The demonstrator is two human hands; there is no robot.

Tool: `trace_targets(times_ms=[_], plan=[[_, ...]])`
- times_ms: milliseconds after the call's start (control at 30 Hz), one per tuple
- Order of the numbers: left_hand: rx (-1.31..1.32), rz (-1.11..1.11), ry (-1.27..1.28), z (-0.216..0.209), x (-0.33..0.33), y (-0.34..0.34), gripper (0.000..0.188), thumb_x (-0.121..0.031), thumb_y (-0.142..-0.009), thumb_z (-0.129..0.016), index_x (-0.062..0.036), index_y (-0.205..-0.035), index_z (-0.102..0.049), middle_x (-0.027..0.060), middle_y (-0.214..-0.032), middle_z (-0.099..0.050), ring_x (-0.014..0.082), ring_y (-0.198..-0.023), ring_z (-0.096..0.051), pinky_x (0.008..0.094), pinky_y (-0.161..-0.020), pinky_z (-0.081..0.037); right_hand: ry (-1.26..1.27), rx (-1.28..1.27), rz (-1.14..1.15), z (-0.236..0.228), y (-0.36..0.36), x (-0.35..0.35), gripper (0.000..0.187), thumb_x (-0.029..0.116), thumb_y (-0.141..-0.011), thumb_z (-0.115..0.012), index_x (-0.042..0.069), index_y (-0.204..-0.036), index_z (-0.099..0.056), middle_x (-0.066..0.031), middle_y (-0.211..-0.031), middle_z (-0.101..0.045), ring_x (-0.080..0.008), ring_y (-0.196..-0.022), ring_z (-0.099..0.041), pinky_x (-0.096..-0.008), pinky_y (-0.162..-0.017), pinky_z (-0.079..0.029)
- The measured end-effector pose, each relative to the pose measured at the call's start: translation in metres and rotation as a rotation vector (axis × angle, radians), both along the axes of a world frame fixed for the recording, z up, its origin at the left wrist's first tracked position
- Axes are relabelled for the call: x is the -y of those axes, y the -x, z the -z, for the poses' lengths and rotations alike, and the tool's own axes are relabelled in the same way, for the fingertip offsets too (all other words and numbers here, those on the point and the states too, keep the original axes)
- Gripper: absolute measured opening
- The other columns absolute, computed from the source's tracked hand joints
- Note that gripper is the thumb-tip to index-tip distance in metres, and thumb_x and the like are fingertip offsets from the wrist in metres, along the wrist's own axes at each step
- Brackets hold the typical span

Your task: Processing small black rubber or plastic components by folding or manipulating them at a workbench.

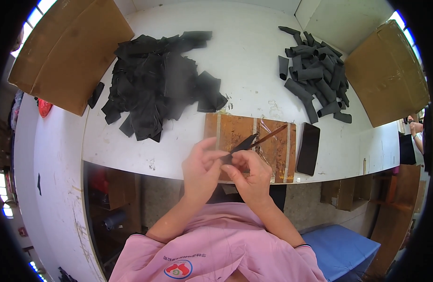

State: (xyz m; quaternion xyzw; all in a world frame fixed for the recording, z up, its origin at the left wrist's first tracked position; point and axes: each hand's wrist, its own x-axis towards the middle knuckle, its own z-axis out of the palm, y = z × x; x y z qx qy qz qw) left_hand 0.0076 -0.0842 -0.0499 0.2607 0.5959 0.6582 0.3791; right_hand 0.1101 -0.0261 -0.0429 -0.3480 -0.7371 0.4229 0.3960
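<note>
My left hand [202,165] and my right hand [251,173] meet over the near edge of a worn brown board [235,128]. Between their fingertips they pinch a small piece of black fabric [243,144]. It looks folded or rolled, with its narrow end pointing away from me to the right. The fingers partly hide its near end. Just beyond the right hand, a thin brown stick [274,133] slants across the board, its lower end close to the fabric. Beside it lies a small clear or metallic strip [264,126], too fine to make out.
A pile of flat black fabric pieces [150,84] lies far left, and rolled dark tubes [320,75] are heaped far right. Cardboard sheets or boxes [71,51] [388,75] flank the white table [244,70]. A dark phone [308,149] lies right of the board.
</note>
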Motion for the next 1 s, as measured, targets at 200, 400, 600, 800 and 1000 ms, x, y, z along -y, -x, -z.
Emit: trace_targets(times_ms=[200, 400, 600, 800, 1000], plan=[[-0.14, -0.104, 0.027, 0.018, -0.002, -0.005, 0.03, 0.009, -0.077, -0.048, 0.0039, -0.106, -0.045, 0.0098, -0.085, -0.061, 0.0084, -0.071, -0.057, 0.0184, -0.063, -0.045, -0.129, 0.077, -0.087, 0.007, 0.004, -0.001, 0.013, 0.006, -0.067, -0.067, -0.001, -0.074, -0.058, -0.0072, -0.068, -0.056, -0.0133, -0.055, -0.055, -0.0232, -0.05, -0.044], [-0.123, -0.077, 0.15, 0.022, 0.002, 0.004, 0.012, 0.001, -0.076, -0.052, 0.0038, -0.087, -0.056, 0.0063, -0.076, -0.06, 0.0083, -0.065, -0.055, 0.02, -0.059, -0.044, 0.084, 0.091, -0.015, 0.006, 0.001, -0.001, 0.021, 0.013, -0.067, -0.069, 0.001, -0.081, -0.058, -0.0081, -0.073, -0.056, -0.018, -0.062, -0.058, -0.0284, -0.052, -0.046], [0.192, 0.015, 0.106, 0.005, -0.001, 0.007, 0.01, 0.001, -0.077, -0.055, 0.0043, -0.086, -0.057, 0.0048, -0.067, -0.059, 0.0063, -0.054, -0.052, 0.0178, -0.048, -0.042, 0.173, 0.033, -0.064, 0.017, 0.002, -0.004, 0.022, 0.013, -0.068, -0.068, 0.001, -0.084, -0.059, -0.0089, -0.073, -0.057, -0.0193, -0.061, -0.057, -0.0277, -0.054, -0.045], [-0.101, -0.033, 0.166, 0.013, 0.007, 0.005, 0.01, 0.002, -0.076, -0.056, 0.0037, -0.085, -0.057, 0.0053, -0.066, -0.058, 0.0068, -0.048, -0.051, 0.0184, -0.041, -0.041, -0.366, 0.182, -0.148, 0.021, 0.007, -0.004, 0.013, 0.002, -0.068, -0.061, -0.001, -0.079, -0.057, -0.0122, -0.072, -0.053, -0.027, -0.061, -0.055, -0.0323, -0.051, -0.045], [0.399, 0.041, 0.046, 0.013, 0.006, 0.018, 0.014, 0.001, -0.071, -0.058, -0.0003, -0.085, -0.055, 0.0035, -0.068, -0.057, 0.0036, -0.045, -0.041, 0.0181, -0.037, -0.03, -0.316, 0.155, -0.036, 0.034, 0.006, -0.006, 0.016, 0.0, -0.066, -0.061, -0.002, -0.08, -0.054, -0.0089, -0.072, -0.052, -0.0221, -0.061, -0.054, -0.0304, -0.054, -0.044]])
